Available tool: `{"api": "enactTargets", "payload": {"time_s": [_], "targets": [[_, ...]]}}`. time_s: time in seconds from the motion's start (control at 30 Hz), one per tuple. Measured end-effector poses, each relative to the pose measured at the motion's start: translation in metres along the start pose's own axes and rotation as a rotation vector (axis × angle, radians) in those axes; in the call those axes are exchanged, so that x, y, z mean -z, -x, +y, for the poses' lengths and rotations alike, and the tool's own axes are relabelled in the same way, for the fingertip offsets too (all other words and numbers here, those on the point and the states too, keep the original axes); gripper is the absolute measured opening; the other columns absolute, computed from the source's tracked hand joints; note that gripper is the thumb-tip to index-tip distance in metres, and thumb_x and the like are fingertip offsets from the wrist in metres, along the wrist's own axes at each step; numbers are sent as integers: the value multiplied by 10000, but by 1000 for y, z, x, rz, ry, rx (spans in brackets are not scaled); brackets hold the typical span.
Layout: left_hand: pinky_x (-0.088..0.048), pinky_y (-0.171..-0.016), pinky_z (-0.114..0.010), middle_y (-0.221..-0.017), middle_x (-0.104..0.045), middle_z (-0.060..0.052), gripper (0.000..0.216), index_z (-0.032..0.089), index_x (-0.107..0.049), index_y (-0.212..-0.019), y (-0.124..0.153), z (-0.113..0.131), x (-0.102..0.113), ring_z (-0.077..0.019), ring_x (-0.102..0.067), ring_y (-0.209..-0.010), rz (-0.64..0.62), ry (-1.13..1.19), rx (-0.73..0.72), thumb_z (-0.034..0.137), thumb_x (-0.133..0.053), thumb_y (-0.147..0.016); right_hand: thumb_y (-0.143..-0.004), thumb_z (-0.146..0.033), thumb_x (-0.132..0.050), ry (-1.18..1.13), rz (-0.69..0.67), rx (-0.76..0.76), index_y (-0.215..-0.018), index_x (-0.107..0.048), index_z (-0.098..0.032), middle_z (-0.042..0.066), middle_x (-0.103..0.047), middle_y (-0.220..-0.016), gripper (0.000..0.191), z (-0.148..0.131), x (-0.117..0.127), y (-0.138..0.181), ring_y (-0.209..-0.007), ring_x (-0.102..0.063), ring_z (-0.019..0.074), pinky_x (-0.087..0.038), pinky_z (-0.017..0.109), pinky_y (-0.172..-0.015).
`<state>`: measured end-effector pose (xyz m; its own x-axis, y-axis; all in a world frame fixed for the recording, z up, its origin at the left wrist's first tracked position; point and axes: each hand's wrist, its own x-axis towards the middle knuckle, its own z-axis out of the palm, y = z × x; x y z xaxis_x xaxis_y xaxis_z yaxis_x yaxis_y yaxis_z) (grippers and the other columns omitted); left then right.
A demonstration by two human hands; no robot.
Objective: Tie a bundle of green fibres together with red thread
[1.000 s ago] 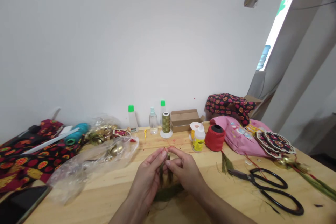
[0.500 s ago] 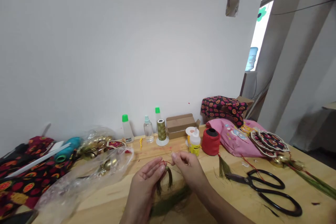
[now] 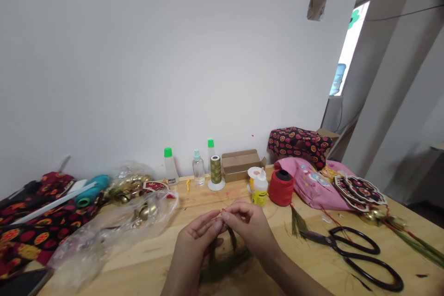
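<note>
Closer now, the right hand [image 3: 255, 231] has come in against the left hand [image 3: 196, 238], so both seem to work the red thread [image 3: 223, 211] at one spot. Each pinches it, fingertips nearly together; green tassels [image 3: 231, 239] hang beneath, above the table's [image 3: 138, 261] near edge, mid-length.

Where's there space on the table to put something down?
Bare table shows between the plastic bag and left hand, and between the right forearm and the black scissors. It's crowded along the wall: bottles, spools, a box. Far left is heaped with patterned cloth.
</note>
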<state>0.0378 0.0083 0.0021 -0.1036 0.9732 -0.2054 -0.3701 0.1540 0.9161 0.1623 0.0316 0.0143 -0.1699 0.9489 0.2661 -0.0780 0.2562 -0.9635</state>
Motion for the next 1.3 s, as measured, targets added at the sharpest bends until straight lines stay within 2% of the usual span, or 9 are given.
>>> {"api": "enactTargets", "payload": {"time_s": [0.2, 0.37, 0.57, 0.7, 0.83, 0.93, 1.07, 1.2, 1.3], "targets": [[-453, -545, -198, -770, -709, -59, 249, 156, -638, -864, 1, 0, 3, -145, -621, -719, -17, 71, 14, 230, -669, -627, -642, -311, -612, -83, -84, -17, -583, -617, -127, 5, -513, -565, 193, -1, -1, 1, -524, -457, 108, -354, 229, -503], [-417, -508, -169, -671, -708, -34, 263, 141, -630, -864, -1, 2, 7, -94, -596, -580, 36, 85, 29, 184, -676, -609, -629, -236, -613, -11, -136, 40, -541, -599, -126, -30, -423, -532, 142, -2, -2, 5, -465, -330, 72, -248, 205, -437], [-385, -481, -204, -543, -686, -29, 336, 109, -625, -861, -7, -4, 13, -106, -555, -474, 5, 58, -68, 132, -691, -533, -618, -199, -601, 59, -197, 124, -506, -591, -125, -41, -378, -500, 135, 1, -7, 11, -474, -323, 80, -252, 209, -458], [-371, -453, -183, -547, -688, -31, 293, 118, -642, -795, -6, -1, 13, -81, -524, -438, 28, 58, -95, 157, -717, -514, -653, -235, -584, 42, -149, 80, -542, -576, -128, -31, -407, -531, 154, 2, -6, 9, -478, -338, 84, -259, 208, -452], [-347, -408, -169, -528, -677, -39, 331, 115, -650, -806, -2, 5, 10, -79, -512, -422, -52, 4, -51, 215, -743, -505, -674, -215, -575, 111, -102, 154, -576, -570, -138, 13, -480, -685, 124, -1, 1, 2, -655, -454, 128, -349, 235, -607], [-303, -378, -152, -530, -669, -37, 416, 115, -632, -893, -2, 6, 8, -52, -471, -384, -179, -2, -29, 205, -749, -504, -716, -202, -531, 113, -185, 165, -613, -524, -149, 20, -483, -767, 116, -1, 7, 0, -772, -464, 145, -351, 252, -716], [-300, -387, -148, -510, -648, -12, 478, 123, -592, -970, -3, 5, 9, -51, -473, -395, -233, -20, -46, 189, -743, -522, -798, -214, -421, 178, -334, 105, -708, -451, -169, -31, -439, -629, 105, 3, 10, 2, -598, -422, 103, -346, 205, -560], [-315, -405, -157, -544, -655, -20, 503, 118, -556, -1013, -5, 4, 14, -81, -519, -452, -229, -57, -73, 212, -728, -550, -811, -187, -405, 312, -339, 173, -741, -449, -173, -49, -432, -591, 84, 3, 11, 3, -529, -385, 83, -304, 181, -495], [-393, -520, -203, -647, -669, -45, 466, 138, -534, -1047, -5, 3, 15, -142, -580, -625, -215, -73, -40, 290, -665, -627, -808, -177, -421, 365, -344, 270, -757, -466, -173, -49, -449, -589, 68, -1, 13, 4, -515, -395, 77, -301, 173, -483]]}}
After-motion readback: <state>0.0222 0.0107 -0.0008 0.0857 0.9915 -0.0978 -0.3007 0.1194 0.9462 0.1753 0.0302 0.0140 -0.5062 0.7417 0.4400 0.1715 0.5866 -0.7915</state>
